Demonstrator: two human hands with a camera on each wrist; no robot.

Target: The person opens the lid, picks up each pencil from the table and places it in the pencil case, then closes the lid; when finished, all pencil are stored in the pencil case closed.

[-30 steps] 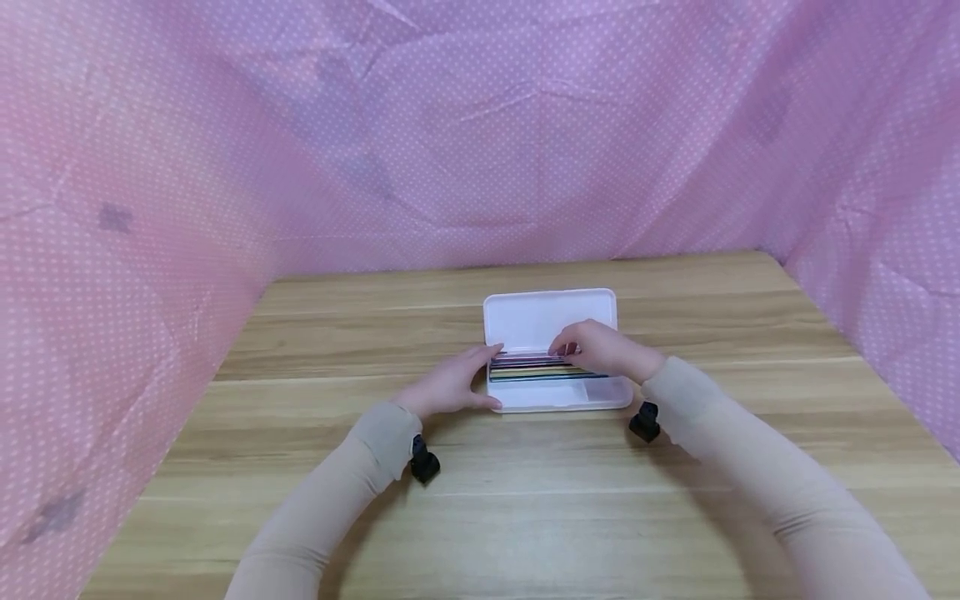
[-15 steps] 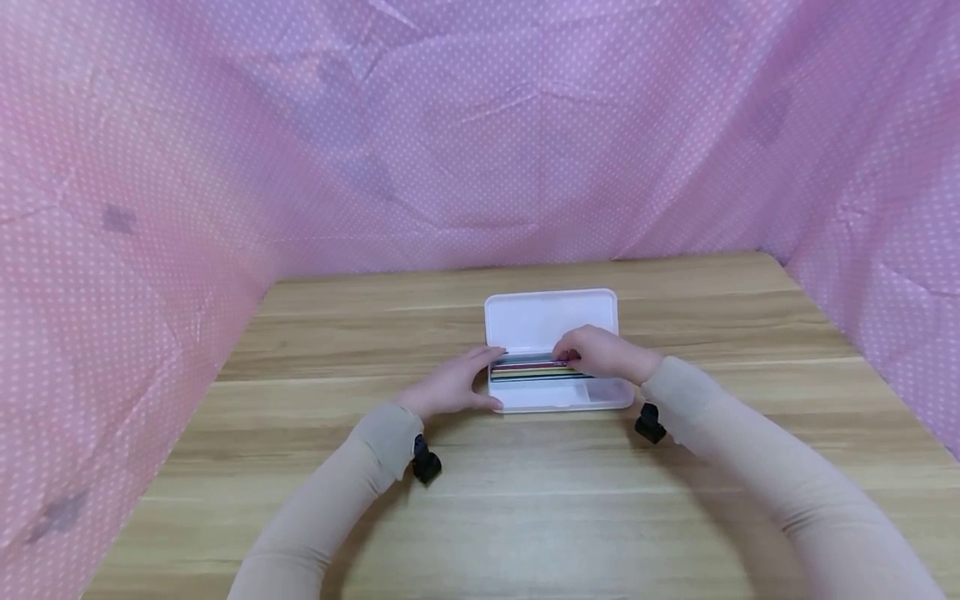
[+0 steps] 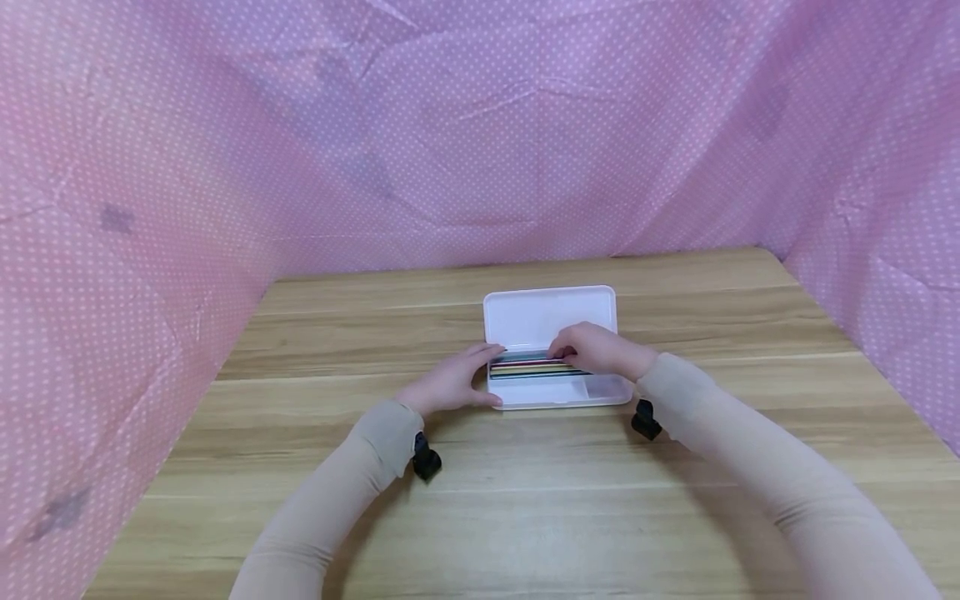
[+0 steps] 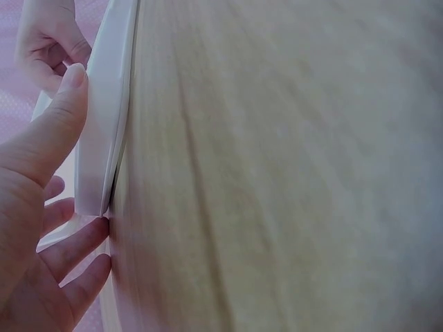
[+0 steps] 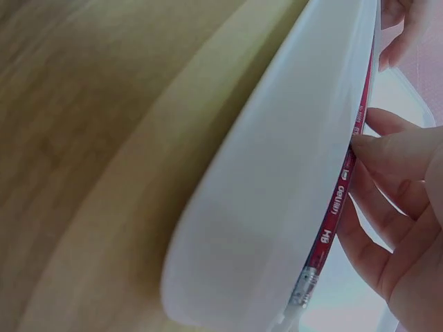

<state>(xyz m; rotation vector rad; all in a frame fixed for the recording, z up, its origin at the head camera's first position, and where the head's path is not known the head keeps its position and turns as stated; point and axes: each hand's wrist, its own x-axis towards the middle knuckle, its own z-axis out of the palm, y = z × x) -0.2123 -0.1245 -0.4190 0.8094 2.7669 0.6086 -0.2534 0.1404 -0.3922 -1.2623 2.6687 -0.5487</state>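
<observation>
A white pencil case (image 3: 551, 318) lies open on the wooden table, its lid folded toward the back. Several coloured pencils (image 3: 528, 368) lie lengthwise side by side inside it. My left hand (image 3: 450, 383) holds the left end of the case, thumb at the front edge and fingers at the back corner. Over the right part of the pencils, my right hand (image 3: 595, 347) pinches a dark red pencil (image 5: 334, 211) marked HB between thumb and forefinger. That pencil shows along the case's rim in the right wrist view. The hand hides the pencils' right ends in the head view.
The front of the case has a long white compartment (image 3: 536, 390) and a small greyish one (image 3: 609, 387) at the right. Wooden tabletop (image 3: 525, 508) surrounds the case. Pink dotted cloth (image 3: 480, 150) hangs behind and at both sides.
My right hand has shifted slightly, and the red pencil has come down nearer the other pencils. A pale blue-green strip now shows behind them. The left hand stays on the case.
</observation>
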